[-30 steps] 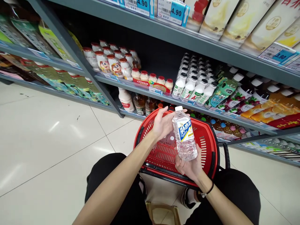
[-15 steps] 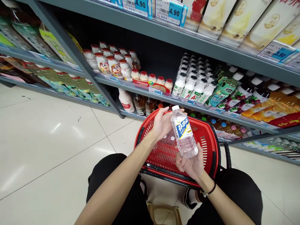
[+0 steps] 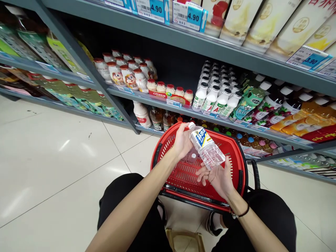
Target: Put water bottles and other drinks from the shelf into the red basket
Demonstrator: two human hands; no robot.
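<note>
bottle of clear liquid slants in the air above my red basket, its white cap toward the shelves and my left, its base lower on my right, the label in my sight. my left hand is partly curled round the capped end and has hold of it, thumb raised beside the cap; its fingers pass behind the plastic, so i cannot tell how tight the grip is. my right hand is spread loosely, palm up, by the base, grasping nothing; whether its fingertips touch the bottle i cannot make out. i judge the step in hand to be holding and viewing the bottle between both hands. a sound next move, i think, calls for a palm squarely under the base, or a firmer left grip, because the weight seems to hang on that hand. a pinkish container lies in the basket, below my left hand. beyond the basket, red-capped bottles and black-capped bottles line the shelf, well apart from my hands.
</note>
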